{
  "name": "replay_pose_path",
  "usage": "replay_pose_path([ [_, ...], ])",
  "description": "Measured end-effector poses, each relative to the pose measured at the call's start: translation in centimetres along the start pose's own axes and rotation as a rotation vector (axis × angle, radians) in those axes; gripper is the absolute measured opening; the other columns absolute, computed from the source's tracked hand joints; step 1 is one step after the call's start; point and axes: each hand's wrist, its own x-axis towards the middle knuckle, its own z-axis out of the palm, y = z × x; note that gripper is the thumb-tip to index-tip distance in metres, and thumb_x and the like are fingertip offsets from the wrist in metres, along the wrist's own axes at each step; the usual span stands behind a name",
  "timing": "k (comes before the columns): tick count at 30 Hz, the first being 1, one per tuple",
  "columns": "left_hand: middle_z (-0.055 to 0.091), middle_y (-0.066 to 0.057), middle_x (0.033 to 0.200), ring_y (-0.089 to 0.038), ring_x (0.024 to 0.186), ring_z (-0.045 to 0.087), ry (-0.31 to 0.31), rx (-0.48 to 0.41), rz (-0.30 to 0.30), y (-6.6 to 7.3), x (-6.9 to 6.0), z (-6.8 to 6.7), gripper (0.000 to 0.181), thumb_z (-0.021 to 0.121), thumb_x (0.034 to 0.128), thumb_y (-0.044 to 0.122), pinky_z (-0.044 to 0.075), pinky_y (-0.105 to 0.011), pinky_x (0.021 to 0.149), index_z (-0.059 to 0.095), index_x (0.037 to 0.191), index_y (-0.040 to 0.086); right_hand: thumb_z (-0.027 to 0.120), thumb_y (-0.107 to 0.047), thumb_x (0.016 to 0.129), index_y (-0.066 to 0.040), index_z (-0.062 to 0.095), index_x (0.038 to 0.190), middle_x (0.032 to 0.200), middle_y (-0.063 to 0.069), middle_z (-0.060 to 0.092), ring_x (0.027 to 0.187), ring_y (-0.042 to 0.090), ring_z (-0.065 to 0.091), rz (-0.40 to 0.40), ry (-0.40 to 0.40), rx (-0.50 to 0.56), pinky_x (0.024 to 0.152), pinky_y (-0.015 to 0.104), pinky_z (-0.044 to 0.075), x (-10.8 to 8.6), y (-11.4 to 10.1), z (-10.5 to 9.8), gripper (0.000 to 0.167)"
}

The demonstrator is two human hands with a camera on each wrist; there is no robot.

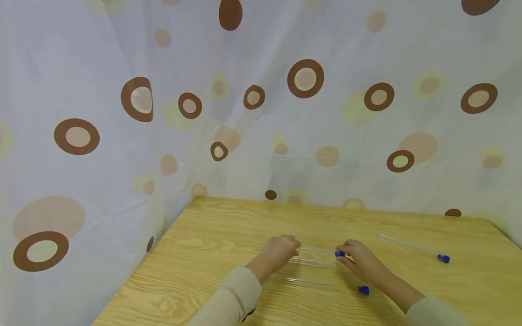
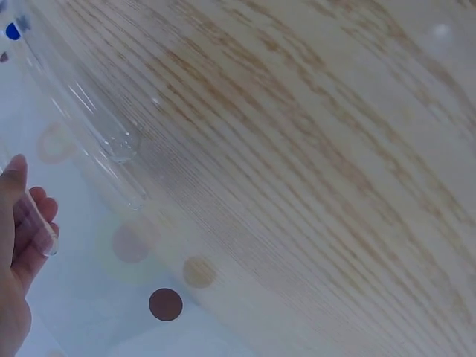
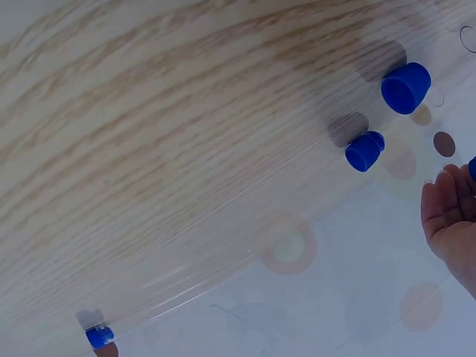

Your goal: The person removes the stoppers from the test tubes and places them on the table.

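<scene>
My left hand [image 1: 279, 252] holds a clear test tube [image 1: 317, 249] by its rounded end, level above the table. In the left wrist view, the tube's tip [image 2: 49, 244] pokes out past the curled fingers. At the tube's other end my right hand [image 1: 363, 260] pinches a blue cap [image 1: 340, 253] between thumb and fingers. Whether that cap is seated on the tube I cannot tell. Below the hands two more clear test tubes [image 1: 310, 283] lie side by side on the table. Near my right wrist lies a blue cap [image 1: 363, 290]; the right wrist view shows a second one [image 3: 364, 151] beside it.
Off to the right on the wooden table [image 1: 195, 262] lies another test tube [image 1: 408, 245] with a blue cap [image 1: 443, 258] on its near end. A curtain [image 1: 261, 127] with brown and peach spots hangs behind the table and along its left side.
</scene>
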Motion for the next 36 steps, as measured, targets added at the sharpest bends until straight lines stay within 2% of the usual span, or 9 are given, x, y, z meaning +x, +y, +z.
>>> replay_pose_path([
  [7,0.069,0.008,0.098,-0.001,0.087,0.065,-0.005,0.004,0.007,0.1,-0.4,0.0,0.021,0.063,0.0849,0.029,0.049,-0.004,0.07,0.068,0.103,0.018,0.067,-0.002,0.08,0.012,0.065,0.099,0.086,0.007,0.063,0.076,0.018,0.058,-0.031,-0.013,-0.004,0.062,0.021,0.053,-0.3,-0.2,-0.1,0.024],
  [16,0.068,0.009,0.09,0.0,0.078,0.064,-0.014,-0.044,-0.013,0.2,-0.8,-0.2,0.019,0.065,0.0846,0.031,0.049,-0.006,0.063,0.069,0.099,0.019,0.067,-0.002,0.079,0.006,0.067,0.09,0.082,0.003,0.061,0.073,0.016,0.057,-0.074,0.002,0.002,0.061,0.019,0.052,-0.5,-0.4,0.1,0.013],
  [24,0.067,0.009,0.084,0.0,0.074,0.063,0.023,-0.078,-0.011,0.0,-1.2,-0.2,0.017,0.066,0.0829,0.031,0.047,-0.006,0.058,0.07,0.093,0.018,0.066,-0.001,0.08,0.006,0.067,0.09,0.082,0.002,0.061,0.074,0.016,0.057,-0.077,-0.003,0.004,0.062,0.019,0.053,-0.6,-0.5,0.2,0.012],
  [29,0.068,0.009,0.084,0.0,0.074,0.063,0.061,-0.058,0.0,0.0,-1.2,0.1,0.017,0.066,0.0827,0.032,0.047,-0.005,0.059,0.07,0.093,0.018,0.066,-0.001,0.08,0.005,0.067,0.09,0.082,0.001,0.061,0.074,0.016,0.057,-0.082,0.014,-0.016,0.062,0.02,0.053,-0.8,-0.6,0.2,0.012],
  [36,0.068,0.008,0.088,-0.001,0.078,0.064,0.03,-0.071,-0.014,0.1,-1.4,0.2,0.018,0.065,0.0841,0.031,0.049,-0.006,0.063,0.069,0.096,0.018,0.066,-0.002,0.08,0.004,0.067,0.091,0.083,0.001,0.061,0.075,0.015,0.056,-0.073,0.01,-0.016,0.062,0.02,0.052,-0.9,-0.7,0.3,0.013],
])
